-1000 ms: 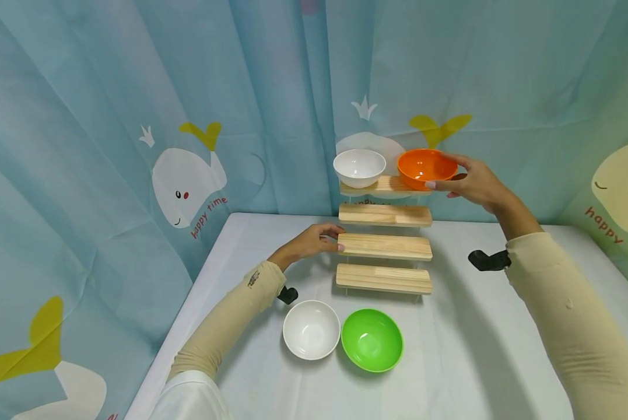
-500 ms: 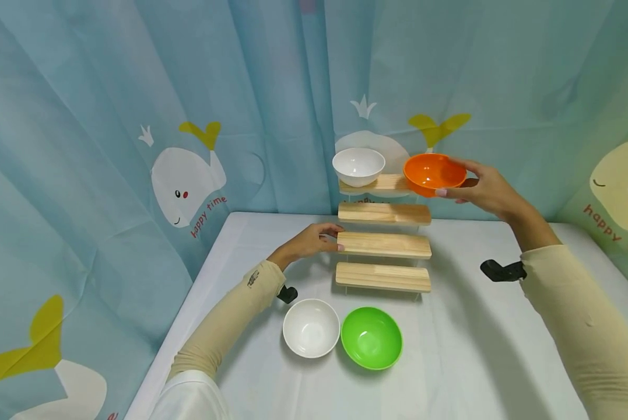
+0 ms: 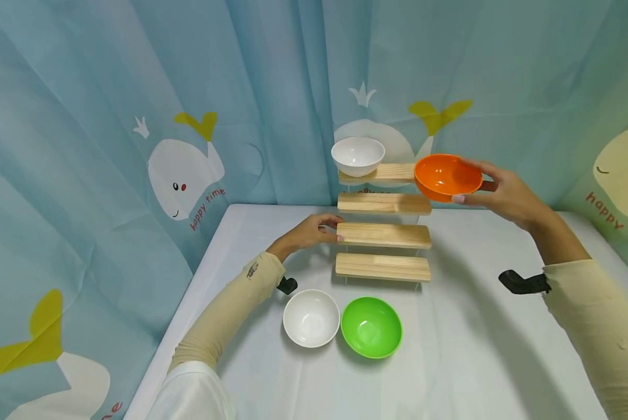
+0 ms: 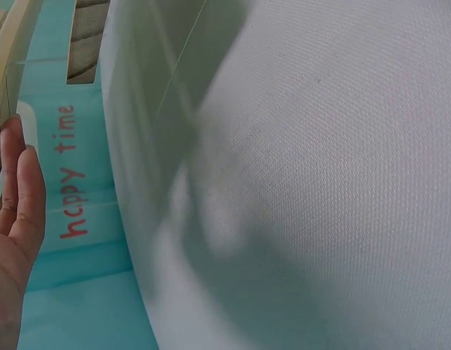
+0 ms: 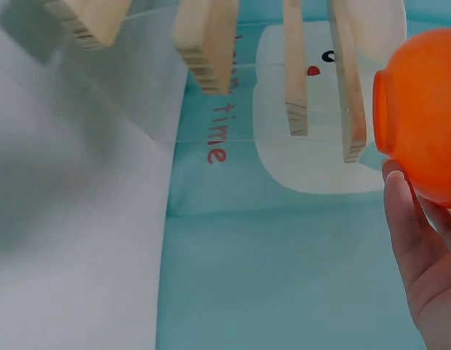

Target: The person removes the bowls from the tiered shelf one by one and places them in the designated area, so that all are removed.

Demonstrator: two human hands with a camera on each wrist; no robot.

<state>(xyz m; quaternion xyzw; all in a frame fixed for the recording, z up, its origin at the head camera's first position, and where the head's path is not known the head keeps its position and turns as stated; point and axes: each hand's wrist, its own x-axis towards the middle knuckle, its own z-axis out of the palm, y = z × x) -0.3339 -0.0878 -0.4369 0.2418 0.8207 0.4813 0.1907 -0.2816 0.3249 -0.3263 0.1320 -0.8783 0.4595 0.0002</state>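
Note:
An orange bowl [image 3: 446,178] is in my right hand [image 3: 513,198], which pinches its right side, thumb low at the front and fingers near the rim. The bowl hangs off the right end of the stepped wooden rack's top board [image 3: 392,173]; in the right wrist view a gap shows between the orange bowl [image 5: 425,120] and the boards. My left hand [image 3: 308,231] holds the left end of the rack's third board [image 3: 384,235], with thumb and fingers at its corners. In the left wrist view, fingers [image 4: 30,186] of that hand reach up to the wood.
A white bowl [image 3: 358,156] sits on the top board's left half. On the white-covered table [image 3: 466,356], in front of the rack, another white bowl [image 3: 311,318] stands beside a green bowl [image 3: 371,328]. A blue curtain [image 3: 287,87] with printed whales hangs behind.
My right hand has lifted the orange bowl off the top board and moved it right and towards me. The left hand keeps its place on the rack. The head view has tilted slightly.

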